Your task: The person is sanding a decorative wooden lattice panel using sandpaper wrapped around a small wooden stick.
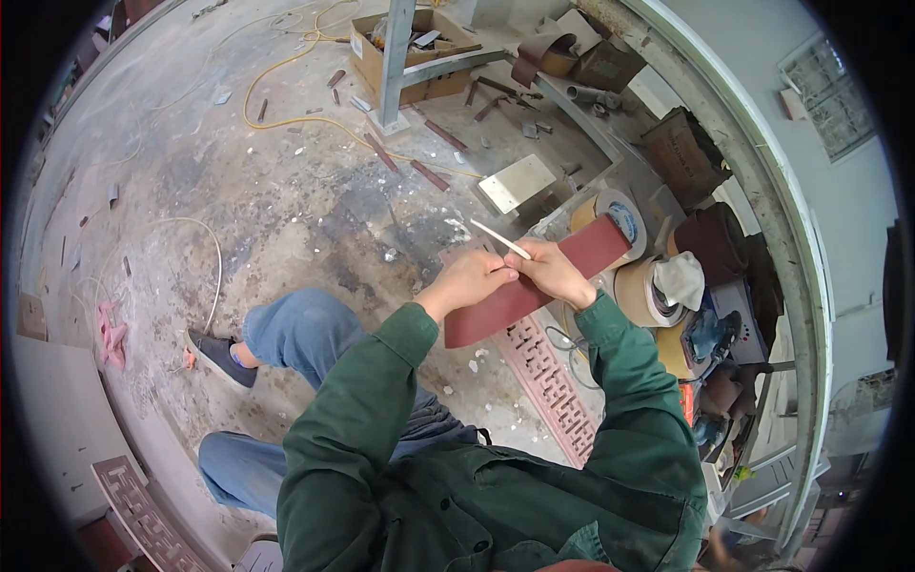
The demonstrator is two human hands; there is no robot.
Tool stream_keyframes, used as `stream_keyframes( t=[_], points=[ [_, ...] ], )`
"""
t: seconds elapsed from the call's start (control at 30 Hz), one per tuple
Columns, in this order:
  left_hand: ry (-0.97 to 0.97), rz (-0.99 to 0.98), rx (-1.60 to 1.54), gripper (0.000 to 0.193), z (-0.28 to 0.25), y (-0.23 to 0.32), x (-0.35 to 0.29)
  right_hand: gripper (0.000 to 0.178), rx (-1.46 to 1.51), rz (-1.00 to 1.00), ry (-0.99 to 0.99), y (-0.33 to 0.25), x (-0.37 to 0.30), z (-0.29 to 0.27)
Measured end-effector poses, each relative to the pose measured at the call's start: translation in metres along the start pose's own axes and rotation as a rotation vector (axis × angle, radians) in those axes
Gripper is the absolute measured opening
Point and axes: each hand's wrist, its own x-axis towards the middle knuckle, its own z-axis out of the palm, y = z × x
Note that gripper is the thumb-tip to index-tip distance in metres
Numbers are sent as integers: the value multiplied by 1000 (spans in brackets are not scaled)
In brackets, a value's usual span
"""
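Observation:
A strip of reddish-brown sandpaper [593, 250] stretches slantwise in front of me, its lower left end hanging free. My left hand [471, 284] is closed on the strip's upper edge near the middle, thumb against it. Right beside it, my right hand [555, 273] is closed too, with a thin white stick [498, 237] jutting from its fingers up to the left. That hand lies over the sandpaper; whether it also grips the strip is hard to make out. Beneath the strip lies a long pinkish fretwork panel [551, 383] with a cut-out pattern.
Rolls of sandpaper [648, 289] and tape [624, 212] crowd the right side, a white cloth [679, 280] on top. A cream-coloured block [517, 184] sits ahead. Farther off are a metal frame leg [395, 67], a cardboard box [438, 78] and a yellow hose [250, 95].

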Motion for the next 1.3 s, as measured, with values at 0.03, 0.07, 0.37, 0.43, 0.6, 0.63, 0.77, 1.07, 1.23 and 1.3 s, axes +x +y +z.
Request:
stream_keyframes(
  t=[0.03, 0.07, 0.37, 0.43, 0.6, 0.63, 0.77, 1.07, 1.23, 1.3],
  points=[
    [3, 0, 0, 26, 3, -1, -1, 19, 114, 61, 63, 1, 4, 5],
    [182, 127, 198, 23, 7, -2, -2, 19, 113, 59, 61, 3, 7, 7],
    [363, 503, 770, 8, 20, 13, -7, 24, -36, 240, 114, 5, 32, 23],
    [279, 578, 520, 6, 23, 44, -23, 20, -692, -140, 303, 5, 46, 22],
    [361, 926, 160, 8, 27, 163, -109, 14, -1228, 258, 565, 72, 75, -39],
    [443, 931, -7, 9, 15, 163, -113, 16, -1192, 259, 586, 92, 66, -63],
    [959, 278, 243, 6, -66, 32, -133, 17, -1133, -117, 721, 51, 76, -69],
    [1628, -182, -821, 28, -119, -36, -279, 33, 387, -424, -708, -189, 105, 169],
    [1851, -287, -475, 45, -110, -40, -366, 30, 503, -917, -606, -243, 92, 290],
    [1981, -509, -528, 66, -84, -22, -421, 30, 229, -1240, -409, -286, 70, 306]
  ],
)
